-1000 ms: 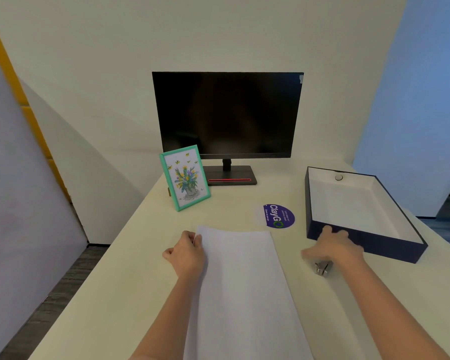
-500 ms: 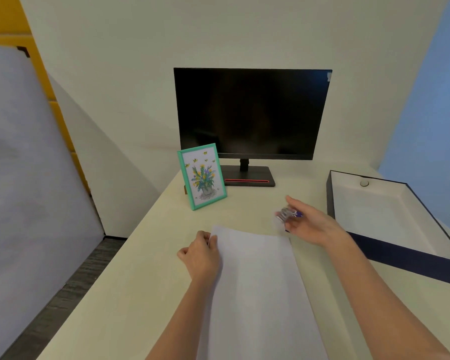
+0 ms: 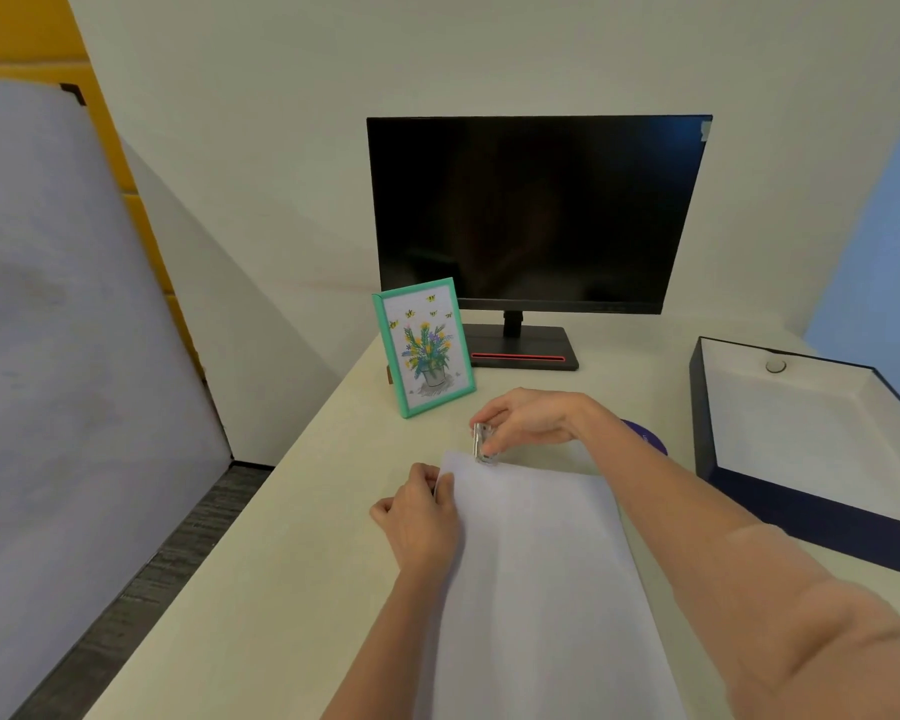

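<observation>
A stack of white paper (image 3: 536, 563) lies lengthwise on the cream desk (image 3: 292, 537) in front of me. My left hand (image 3: 419, 517) pinches the paper's left edge near the far corner. My right hand (image 3: 533, 418) pinches a small silver metal clip (image 3: 481, 443) and holds it upright at the paper's far edge, close to the far left corner. The clip's lower end touches the paper's edge.
A dark monitor (image 3: 536, 215) stands at the back, with a green-framed flower picture (image 3: 424, 348) in front of it. An open dark blue box (image 3: 811, 423) with a white inside sits at right. A purple round sticker (image 3: 645, 441) shows behind my right wrist.
My right hand picked the clip up from beside the box and carried it left to the paper's far edge. My left hand stayed on the paper. The view shifted left.
</observation>
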`<state>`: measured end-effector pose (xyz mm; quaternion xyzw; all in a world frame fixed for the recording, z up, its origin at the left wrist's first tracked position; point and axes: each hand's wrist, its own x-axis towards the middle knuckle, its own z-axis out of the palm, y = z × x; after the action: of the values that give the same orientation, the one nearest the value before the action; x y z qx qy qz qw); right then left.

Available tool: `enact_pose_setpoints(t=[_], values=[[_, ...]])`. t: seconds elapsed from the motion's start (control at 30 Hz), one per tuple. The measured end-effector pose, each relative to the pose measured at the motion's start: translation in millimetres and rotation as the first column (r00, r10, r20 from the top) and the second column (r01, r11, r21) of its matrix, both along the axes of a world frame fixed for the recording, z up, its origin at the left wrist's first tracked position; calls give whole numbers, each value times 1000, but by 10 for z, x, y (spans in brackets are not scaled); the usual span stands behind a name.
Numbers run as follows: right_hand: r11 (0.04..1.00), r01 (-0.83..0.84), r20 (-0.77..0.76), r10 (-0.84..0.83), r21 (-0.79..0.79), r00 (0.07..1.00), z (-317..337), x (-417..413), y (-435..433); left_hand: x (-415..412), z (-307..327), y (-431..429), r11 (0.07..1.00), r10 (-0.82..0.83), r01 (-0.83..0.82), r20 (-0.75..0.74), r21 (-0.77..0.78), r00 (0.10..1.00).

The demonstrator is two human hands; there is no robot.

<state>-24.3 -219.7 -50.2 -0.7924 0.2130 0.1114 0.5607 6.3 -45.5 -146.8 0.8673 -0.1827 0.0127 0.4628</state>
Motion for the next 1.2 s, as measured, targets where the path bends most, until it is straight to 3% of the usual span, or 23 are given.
enact_pose_setpoints(t=[0.37,0.7,1.2], values=[[975,-127,-146,101,-182,984,-35,4,-13,-18,27,18,1000,-10,9,-18,-17,1000],[999,30,38,-31,35,999,-231,-48,53,-8,38,25,1000,-21,21,-13,14,1000],[995,102,110,-104,20,989,-337,-84,99,10,11,17,1000,-22,22,-24,8,999]])
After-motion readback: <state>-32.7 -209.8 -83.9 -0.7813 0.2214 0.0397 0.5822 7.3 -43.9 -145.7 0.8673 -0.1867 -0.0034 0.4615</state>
